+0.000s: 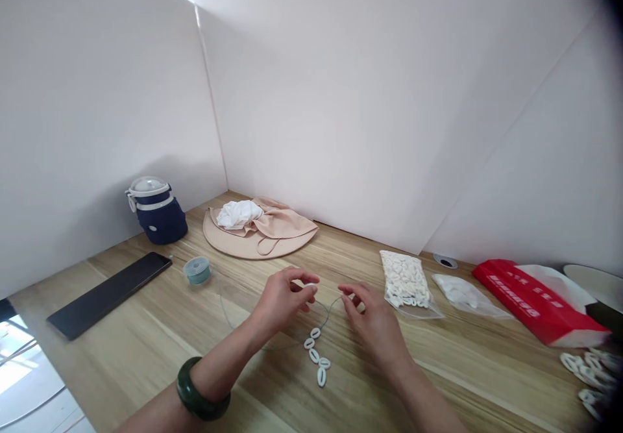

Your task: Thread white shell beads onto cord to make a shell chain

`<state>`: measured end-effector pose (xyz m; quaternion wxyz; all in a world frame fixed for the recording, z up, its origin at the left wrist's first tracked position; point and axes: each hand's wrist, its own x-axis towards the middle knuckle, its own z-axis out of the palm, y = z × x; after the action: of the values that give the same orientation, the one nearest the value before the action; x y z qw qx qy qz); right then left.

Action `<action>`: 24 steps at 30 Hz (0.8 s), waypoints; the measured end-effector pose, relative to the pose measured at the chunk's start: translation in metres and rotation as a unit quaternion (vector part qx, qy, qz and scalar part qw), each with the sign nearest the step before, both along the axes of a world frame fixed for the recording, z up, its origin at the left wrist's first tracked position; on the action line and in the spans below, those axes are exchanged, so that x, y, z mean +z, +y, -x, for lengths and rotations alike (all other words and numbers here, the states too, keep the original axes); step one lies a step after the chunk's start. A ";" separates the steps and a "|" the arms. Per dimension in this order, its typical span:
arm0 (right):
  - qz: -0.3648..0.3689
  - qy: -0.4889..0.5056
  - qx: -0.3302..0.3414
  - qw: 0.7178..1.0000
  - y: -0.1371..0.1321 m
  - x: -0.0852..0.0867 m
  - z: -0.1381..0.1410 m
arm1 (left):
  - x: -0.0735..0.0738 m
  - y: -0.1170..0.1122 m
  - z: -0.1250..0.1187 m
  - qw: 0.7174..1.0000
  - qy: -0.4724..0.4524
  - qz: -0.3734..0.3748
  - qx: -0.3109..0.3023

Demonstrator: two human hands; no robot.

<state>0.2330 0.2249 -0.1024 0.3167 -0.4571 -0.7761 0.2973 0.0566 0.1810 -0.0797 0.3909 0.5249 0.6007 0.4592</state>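
Observation:
My left hand (285,296), with a dark green bangle (202,389) on its wrist, pinches a small white cowrie shell bead (310,285) between thumb and fingertips. Opposite it, slightly to the right, my right hand (372,316) pinches a thin grey-green cord (333,306) close to its end. Several white cowrie shell beads (314,355) lie in a short row on the table between and below the hands, by the cord. From there the cord loops under my left hand toward a spool of teal cord (197,271).
A clear bag of shell beads (406,280), a smaller plastic bag (462,290) and a red tissue pack (538,300) lie right. Loose pale shells (584,371) sit at the right edge. Left are a black slab (109,295), a navy jug (158,215) and a beige hat (287,223).

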 end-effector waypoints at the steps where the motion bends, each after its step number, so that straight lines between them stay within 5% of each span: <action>1: -0.042 -0.036 0.001 0.998 0.003 -0.001 -0.001 | -0.001 0.000 0.005 1.000 -0.003 0.007 0.010; 9: -0.196 -0.227 0.031 0.953 0.014 -0.013 0.008 | -0.005 -0.009 0.018 0.996 0.075 0.042 0.013; 15: -0.207 -0.239 -0.004 0.949 0.010 0.007 0.008 | 0.002 -0.013 0.014 0.991 0.132 0.023 -0.006; 19: -0.221 -0.274 0.038 0.935 0.010 0.024 0.007 | 0.010 -0.005 0.007 0.987 0.161 -0.003 -0.022; 24: -0.223 -0.350 0.069 0.907 0.015 0.011 0.006 | 0.011 -0.005 0.006 0.980 0.194 -0.001 -0.054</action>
<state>0.2267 0.2402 -0.0910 0.0970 -0.3940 -0.9130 -0.0418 0.0510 0.1762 -0.0691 0.2906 0.6361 0.6353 0.3276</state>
